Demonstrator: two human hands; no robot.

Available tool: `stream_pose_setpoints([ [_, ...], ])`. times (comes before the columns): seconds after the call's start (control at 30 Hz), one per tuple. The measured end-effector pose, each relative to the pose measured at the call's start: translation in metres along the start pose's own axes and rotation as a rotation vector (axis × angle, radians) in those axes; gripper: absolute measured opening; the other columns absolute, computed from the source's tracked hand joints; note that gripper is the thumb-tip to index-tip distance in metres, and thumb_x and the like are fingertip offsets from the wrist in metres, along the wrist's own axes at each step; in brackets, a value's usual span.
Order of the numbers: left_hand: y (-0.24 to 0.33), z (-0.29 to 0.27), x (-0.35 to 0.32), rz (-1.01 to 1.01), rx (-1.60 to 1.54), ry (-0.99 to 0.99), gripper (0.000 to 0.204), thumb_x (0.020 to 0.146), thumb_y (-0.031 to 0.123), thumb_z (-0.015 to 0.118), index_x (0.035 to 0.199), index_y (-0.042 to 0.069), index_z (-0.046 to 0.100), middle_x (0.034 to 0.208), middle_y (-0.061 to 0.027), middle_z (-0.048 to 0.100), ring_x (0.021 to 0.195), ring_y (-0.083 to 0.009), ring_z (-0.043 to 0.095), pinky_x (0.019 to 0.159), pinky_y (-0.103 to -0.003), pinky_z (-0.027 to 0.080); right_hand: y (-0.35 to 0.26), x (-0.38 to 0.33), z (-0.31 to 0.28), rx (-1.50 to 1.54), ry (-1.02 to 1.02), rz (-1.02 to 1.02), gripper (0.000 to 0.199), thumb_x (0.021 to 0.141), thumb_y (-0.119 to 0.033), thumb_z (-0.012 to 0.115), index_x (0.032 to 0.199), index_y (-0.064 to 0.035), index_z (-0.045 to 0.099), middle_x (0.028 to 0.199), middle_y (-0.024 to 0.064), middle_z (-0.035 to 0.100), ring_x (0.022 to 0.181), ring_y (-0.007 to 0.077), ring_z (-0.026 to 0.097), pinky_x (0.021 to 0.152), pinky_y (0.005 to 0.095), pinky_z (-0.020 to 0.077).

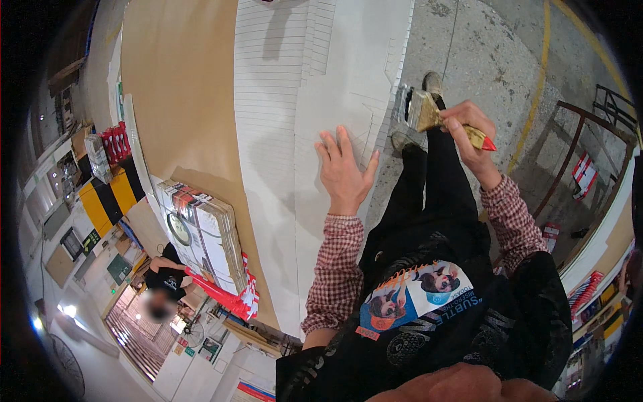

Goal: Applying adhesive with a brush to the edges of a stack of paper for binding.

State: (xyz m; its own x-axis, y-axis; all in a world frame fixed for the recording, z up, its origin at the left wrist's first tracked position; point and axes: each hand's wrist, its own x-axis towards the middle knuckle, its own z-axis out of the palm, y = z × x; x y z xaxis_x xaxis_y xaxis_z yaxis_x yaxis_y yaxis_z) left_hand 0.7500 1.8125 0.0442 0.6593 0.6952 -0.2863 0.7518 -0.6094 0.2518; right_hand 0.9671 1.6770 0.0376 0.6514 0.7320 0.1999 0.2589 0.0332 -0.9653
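My left hand (345,175) lies flat with fingers spread on a pale grey sheet (295,181), near its right edge. Many thin parallel lines cross the pale surface, like the edges of overlapped sheets. My right hand (472,132) grips a wide flat paintbrush (424,111) by its yellowish, red-tipped handle. The bristles point left and hang at or just over the sheet's right edge; I cannot tell whether they touch it. A brown board or paper (181,87) borders the pale sheets on the left.
A strapped stack of flat printed goods (201,231) stands on the brown surface, with red-and-white material (231,298) beside it. Beyond is another person (167,275) in dark clothing. To my right are a concrete floor (495,60) with a yellow line and a rusty metal frame (569,151).
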Motion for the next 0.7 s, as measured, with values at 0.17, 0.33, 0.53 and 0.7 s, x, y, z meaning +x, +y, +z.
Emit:
stream_pose_setpoints([
  [0.17,0.02,0.033,-0.011,-0.068,-0.004,0.19,0.097,0.073,0.05,0.071,0.144,0.003,0.024,0.146,-0.0339,0.014,0.133,-0.0538,0.014,0.106,-0.056,0.023,-0.013,-0.017,-0.015,0.107,0.102,0.14,0.011,0.083,-0.001,0.057,0.072,0.0017,0.056,0.082,0.0128,0.063,0.069,0.017,0.058,0.063,0.0292,0.0465],
  [0.33,0.012,0.032,-0.042,-0.176,0.079,0.142,0.102,0.071,0.049,0.073,0.145,0.003,0.02,0.147,-0.0341,0.008,0.135,-0.0523,0.009,0.107,-0.057,0.019,-0.008,-0.016,-0.013,0.072,0.064,0.072,0.013,0.083,-0.002,0.057,0.071,0.0017,0.056,0.082,0.0133,0.063,0.07,0.0164,0.058,0.063,0.0282,0.0466],
  [0.53,-0.023,0.004,-0.049,-0.014,-0.022,0.004,0.089,0.076,0.042,0.069,0.142,0.0,0.027,0.138,-0.038,0.027,0.13,-0.0521,0.025,0.108,-0.05,0.025,-0.001,-0.014,0.0,0.085,0.079,0.01,0.012,0.084,-0.003,0.058,0.073,0.0014,0.057,0.083,0.0121,0.063,0.07,0.0169,0.058,0.063,0.0288,0.0457],
  [0.7,-0.033,-0.01,-0.037,0.065,-0.141,0.001,0.078,0.076,0.039,0.067,0.139,0.005,0.036,0.134,-0.0366,0.037,0.121,-0.056,0.037,0.1,-0.049,0.037,0.01,-0.004,0.012,0.054,0.1,-0.014,0.013,0.084,-0.004,0.058,0.073,0.0013,0.058,0.082,0.011,0.063,0.07,0.0168,0.057,0.064,0.0288,0.0447],
])
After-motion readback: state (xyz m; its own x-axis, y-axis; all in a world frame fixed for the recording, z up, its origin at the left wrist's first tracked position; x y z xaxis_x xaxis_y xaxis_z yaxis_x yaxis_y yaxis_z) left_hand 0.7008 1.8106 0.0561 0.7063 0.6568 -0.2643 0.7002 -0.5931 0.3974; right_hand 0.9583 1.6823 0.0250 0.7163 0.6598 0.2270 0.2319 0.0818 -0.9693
